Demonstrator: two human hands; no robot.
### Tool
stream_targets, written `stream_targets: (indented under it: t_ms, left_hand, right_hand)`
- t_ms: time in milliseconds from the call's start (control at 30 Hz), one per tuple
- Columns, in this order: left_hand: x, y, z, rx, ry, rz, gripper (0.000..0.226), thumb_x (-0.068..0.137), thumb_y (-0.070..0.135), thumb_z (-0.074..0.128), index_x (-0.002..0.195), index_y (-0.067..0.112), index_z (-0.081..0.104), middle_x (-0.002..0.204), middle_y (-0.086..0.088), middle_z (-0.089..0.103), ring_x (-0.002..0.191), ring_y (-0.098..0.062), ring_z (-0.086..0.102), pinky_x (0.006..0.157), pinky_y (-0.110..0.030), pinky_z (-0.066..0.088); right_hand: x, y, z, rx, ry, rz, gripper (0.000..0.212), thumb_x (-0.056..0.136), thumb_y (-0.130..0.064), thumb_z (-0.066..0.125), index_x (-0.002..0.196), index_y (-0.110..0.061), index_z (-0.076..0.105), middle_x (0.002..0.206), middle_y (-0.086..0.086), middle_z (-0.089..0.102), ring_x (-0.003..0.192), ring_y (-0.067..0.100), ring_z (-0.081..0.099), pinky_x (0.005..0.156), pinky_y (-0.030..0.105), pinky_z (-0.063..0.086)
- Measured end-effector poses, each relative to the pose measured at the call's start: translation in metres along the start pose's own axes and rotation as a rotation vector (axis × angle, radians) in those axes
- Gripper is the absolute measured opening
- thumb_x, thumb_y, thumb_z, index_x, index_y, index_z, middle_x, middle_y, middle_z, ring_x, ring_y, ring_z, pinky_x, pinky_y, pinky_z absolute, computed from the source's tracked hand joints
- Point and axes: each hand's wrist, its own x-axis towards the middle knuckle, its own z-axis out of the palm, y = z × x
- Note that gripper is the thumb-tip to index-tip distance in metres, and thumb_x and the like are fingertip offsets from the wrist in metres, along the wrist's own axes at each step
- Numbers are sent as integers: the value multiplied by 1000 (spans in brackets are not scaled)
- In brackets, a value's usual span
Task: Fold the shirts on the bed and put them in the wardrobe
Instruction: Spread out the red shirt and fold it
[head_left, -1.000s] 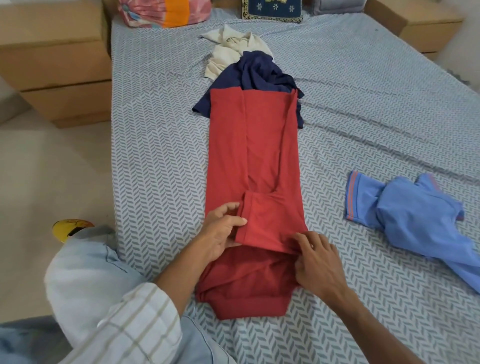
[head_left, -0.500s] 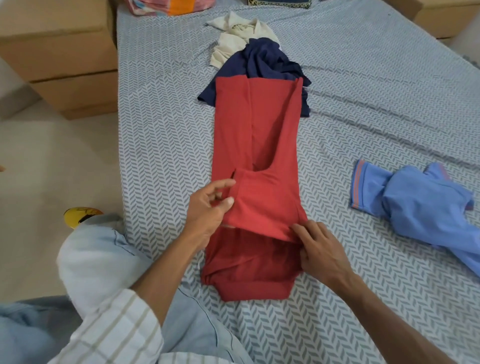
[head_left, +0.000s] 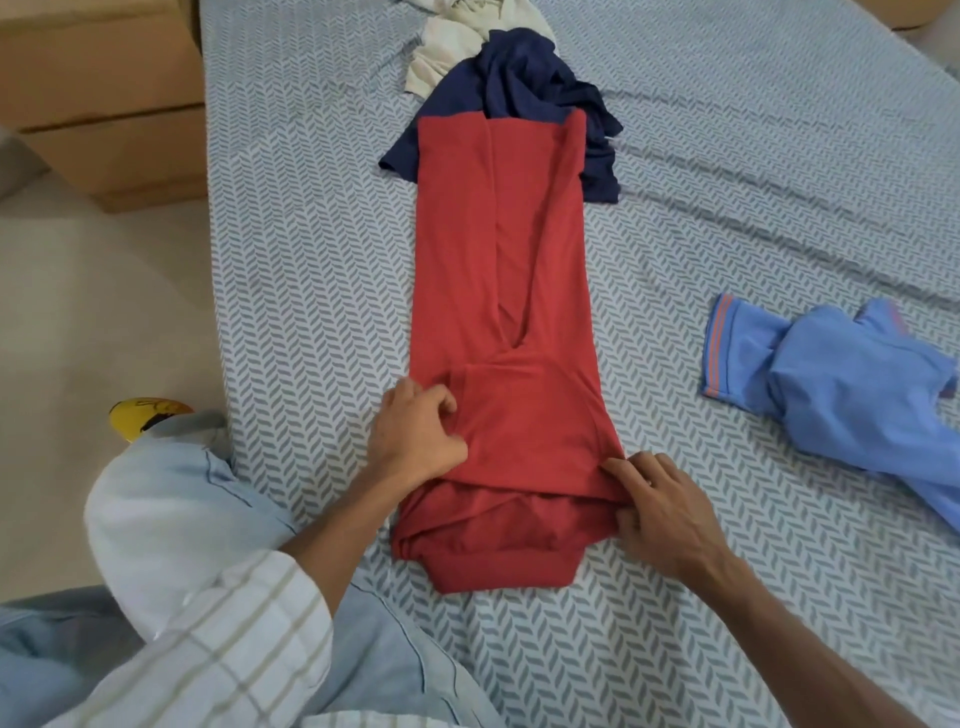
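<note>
A red shirt (head_left: 498, 291) lies lengthwise on the bed (head_left: 291, 249), its sides folded in to a long strip with a sleeve flap across its near part. My left hand (head_left: 415, 436) pinches the flap's left edge. At the flap's near right corner my right hand (head_left: 660, 509) pinches the red cloth. The far end of the red shirt overlaps a crumpled navy shirt (head_left: 524, 73), and a cream shirt (head_left: 457, 36) lies beyond that. A light blue shirt (head_left: 841, 395) lies bunched at the right.
A wooden bedside drawer unit (head_left: 104, 98) stands at the far left on the pale floor (head_left: 93, 322). My knee in light jeans (head_left: 171, 509) rests against the bed's left edge, a yellow slipper (head_left: 145, 421) behind it.
The view has moved nearer the shirt. My left hand has slid the sleeve flap's left edge leftward and closed on it. My right hand has stayed at the flap's near right corner.
</note>
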Motion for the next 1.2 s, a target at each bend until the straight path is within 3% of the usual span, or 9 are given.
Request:
stream_targets:
  t_ms: [67, 233, 367, 467, 567, 733, 933, 1067, 1200]
  left_hand:
    - [13, 13, 2, 80, 78, 127, 37, 68, 29, 67, 105, 29, 64, 110, 3, 49, 110, -19, 44, 98, -36, 39]
    - [62, 55, 5, 74, 169, 348, 28, 75, 27, 65, 103, 21, 69, 106, 2, 60, 110, -23, 50, 90, -38, 39]
    - [102, 70, 7, -178, -201, 99, 30, 81, 31, 74, 109, 20, 70, 87, 5, 65, 86, -15, 62, 78, -26, 47]
    - [129, 68, 2, -321, -325, -45, 29, 75, 35, 83, 98, 19, 75, 86, 4, 70, 82, -10, 62, 73, -25, 46]
    - [135, 68, -5, -363, -427, -65, 21, 73, 24, 85, 91, 20, 74, 79, 9, 65, 71, -3, 54, 65, -17, 40]
    - [141, 61, -4, -411, -487, -34, 25, 67, 17, 88, 88, 16, 74, 66, 11, 50, 64, -6, 47, 58, -17, 36]
    - [148, 53, 3, -394, -534, 7, 21, 65, 16, 86, 71, 17, 66, 63, 14, 53, 59, -4, 47, 56, -19, 35]
    - [148, 47, 10, -374, -500, 56, 20, 63, 19, 84, 64, 20, 64, 67, 14, 54, 55, 0, 46, 55, -16, 36]
    - [146, 44, 15, -383, -459, 104, 23, 63, 19, 82, 60, 24, 59, 68, 16, 50, 54, 1, 46, 54, -10, 33]
  right_hand:
    - [3, -2, -7, 82, -4, 4, 58, 60, -32, 55, 115, -15, 64, 97, -2, 57, 87, 26, 56, 74, 38, 53]
    - [68, -13, -26, 231, 193, 158, 29, 76, -30, 51, 97, -15, 65, 90, 0, 58, 88, 25, 57, 74, 35, 49]
    - [175, -20, -33, 240, 173, 295, 18, 82, -20, 55, 96, -11, 62, 91, 9, 62, 88, 33, 61, 72, 32, 40]
    - [253, -25, -32, 249, 39, 346, 42, 77, -29, 58, 115, -11, 55, 106, 11, 63, 98, 32, 61, 82, 35, 44]
    - [302, -26, -25, 232, -192, 462, 83, 65, -39, 68, 134, -10, 33, 126, 16, 44, 116, 36, 48, 97, 43, 44]
    - [358, -6, -21, 45, -130, 538, 102, 66, -25, 80, 144, -19, 14, 135, 15, 31, 126, 38, 39, 90, 54, 47]
    - [432, 38, -33, -214, 155, 521, 68, 82, -8, 70, 139, -8, 34, 136, 16, 42, 124, 34, 46, 89, 46, 51]
    - [471, 55, -43, -269, 178, 563, 57, 89, -6, 65, 140, -1, 40, 145, 15, 35, 131, 32, 39, 91, 43, 51]
    - [496, 60, -53, -178, 186, 593, 51, 92, -9, 59, 140, -5, 44, 141, 14, 47, 131, 35, 47, 100, 47, 46]
